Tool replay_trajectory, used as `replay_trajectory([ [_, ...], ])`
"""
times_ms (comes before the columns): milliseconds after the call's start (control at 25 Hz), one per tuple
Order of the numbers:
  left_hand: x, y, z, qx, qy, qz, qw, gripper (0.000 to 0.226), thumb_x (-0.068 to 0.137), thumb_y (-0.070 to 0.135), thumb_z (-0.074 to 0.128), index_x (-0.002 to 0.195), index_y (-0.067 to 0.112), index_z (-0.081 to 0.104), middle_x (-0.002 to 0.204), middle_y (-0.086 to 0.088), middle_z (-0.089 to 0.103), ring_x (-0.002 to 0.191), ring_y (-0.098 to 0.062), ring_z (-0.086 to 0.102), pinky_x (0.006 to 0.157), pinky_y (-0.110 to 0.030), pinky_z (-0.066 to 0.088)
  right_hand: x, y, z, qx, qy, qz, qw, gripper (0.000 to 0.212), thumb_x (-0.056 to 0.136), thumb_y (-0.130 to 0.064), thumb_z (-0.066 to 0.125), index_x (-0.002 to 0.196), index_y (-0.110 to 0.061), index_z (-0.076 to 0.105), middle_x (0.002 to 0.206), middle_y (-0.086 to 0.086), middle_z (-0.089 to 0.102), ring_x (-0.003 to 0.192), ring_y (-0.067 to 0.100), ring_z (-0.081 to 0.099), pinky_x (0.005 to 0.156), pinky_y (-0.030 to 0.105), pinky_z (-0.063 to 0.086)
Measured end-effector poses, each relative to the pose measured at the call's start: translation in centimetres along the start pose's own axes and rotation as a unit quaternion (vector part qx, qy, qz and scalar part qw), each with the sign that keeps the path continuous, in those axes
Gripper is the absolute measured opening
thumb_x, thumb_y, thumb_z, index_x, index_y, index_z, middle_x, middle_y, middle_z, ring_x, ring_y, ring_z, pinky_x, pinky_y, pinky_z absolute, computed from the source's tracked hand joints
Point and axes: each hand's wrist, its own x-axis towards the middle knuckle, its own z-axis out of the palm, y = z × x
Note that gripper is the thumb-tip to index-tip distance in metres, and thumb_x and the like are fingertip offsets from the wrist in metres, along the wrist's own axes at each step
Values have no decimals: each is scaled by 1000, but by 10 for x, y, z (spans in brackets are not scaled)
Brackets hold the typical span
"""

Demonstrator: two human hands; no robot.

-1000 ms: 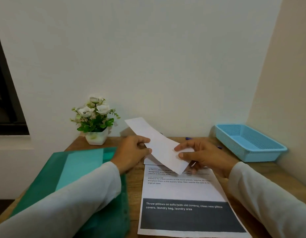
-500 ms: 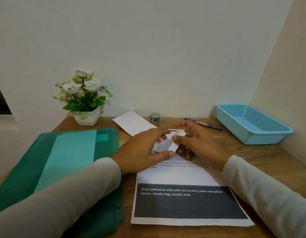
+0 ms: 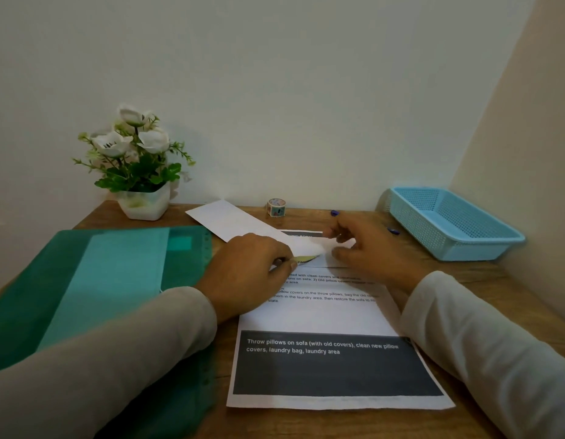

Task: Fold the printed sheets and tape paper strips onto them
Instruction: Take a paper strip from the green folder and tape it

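Both arms wear plain, long, light grey-beige fabric sleeves, left sleeve (image 3: 110,353) and right sleeve (image 3: 496,340), ending at the wrists. Left hand (image 3: 246,277) and right hand (image 3: 373,251) are bare, ungloved.

Corner of a room, wooden desk (image 3: 512,289) against plain walls.

Pale white wall (image 3: 275,90) behind, cream side wall (image 3: 534,137) meeting it at the right. Soft, even light, faint shadows along the back edge of the desk. Brown wood grain showing at the right side and far edge.
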Motion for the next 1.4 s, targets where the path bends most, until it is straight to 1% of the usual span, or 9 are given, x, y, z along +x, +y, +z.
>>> replay_trajectory([
  [120, 0, 1, 0, 14, -4, 5, 1000, 32, 99, 49, 53, 116, 30, 72, 115, 10, 71, 98, -9, 62, 84, -28, 52, -1, -7, -8, -95, -88, 2, 992, 44, 88, -42, 77, 126, -36, 56, 115, -27, 57, 101, -4, 55, 74, 3, 38],
  [240, 0, 2, 1, 22, 6, 2, 1000, 37, 99, 55, 49, 108, 29, 74, 104, 10, 72, 91, -10, 61, 80, -37, 55, 5, -10, -6, -121, -97, -17, 988, 68, 83, -60, 75, 142, -36, 50, 129, -23, 53, 113, 0, 51, 81, 11, 36],
  [400, 2, 2, 4, 25, 7, -19, 999, 32, 98, 52, 51, 106, 29, 71, 104, 10, 69, 91, -10, 58, 76, -28, 50, 15, -8, 0, -139, -102, -17, 985, 69, 76, -74, 72, 132, -39, 50, 120, -25, 56, 105, 1, 56, 78, 22, 43],
  [520, 2, 1, 4, 12, 4, -25, 1000, 26, 98, 49, 53, 108, 30, 68, 107, 11, 68, 91, -9, 55, 75, -23, 41, 18, -7, -3, -133, -115, 5, 984, 77, 72, -74, 75, 134, -37, 49, 111, -23, 55, 92, -1, 56, 72, 22, 46],
  [800, -1, 3, 4, -19, 6, -33, 999, 17, 98, 45, 56, 105, 32, 65, 102, 13, 67, 89, -8, 56, 75, -23, 46, 18, -3, -4, -139, -124, 8, 982, 80, 70, -77, 74, 133, -33, 54, 127, -12, 61, 110, 12, 60, 93, 39, 56],
  [960, -3, 2, 2, -42, 44, -34, 998, 15, 97, 43, 58, 92, 30, 65, 85, 11, 65, 80, -7, 57, 74, -37, 54, 25, -1, -1, -147, -145, 31, 978, 86, 64, -83, 74, 135, -40, 51, 130, -16, 53, 112, 10, 56, 94, 36, 54],
  [1200, -3, 3, 3, -41, 34, -29, 998, 13, 96, 43, 59, 93, 31, 64, 87, 13, 65, 80, -7, 57, 71, -30, 52, 27, -5, -4, -137, -153, 50, 977, 87, 65, -74, 81, 137, -38, 51, 127, -18, 52, 116, 10, 53, 95, 31, 48],
  [1280, -3, 3, 3, -40, 34, -28, 998, 12, 96, 42, 60, 96, 31, 64, 88, 14, 65, 80, -7, 57, 67, -25, 47, 27, -4, -2, -115, -142, 54, 982, 79, 66, -70, 83, 133, -39, 54, 118, -21, 52, 111, 8, 55, 89, 29, 48],
  [1400, -4, 3, 3, -46, 38, -24, 998, 9, 96, 42, 60, 96, 33, 62, 90, 17, 63, 81, -6, 56, 65, -20, 41, 27, 4, -5, -48, -82, 44, 995, 46, 77, -45, 87, 116, -36, 65, 104, -15, 63, 97, 11, 63, 75, 25, 50],
])
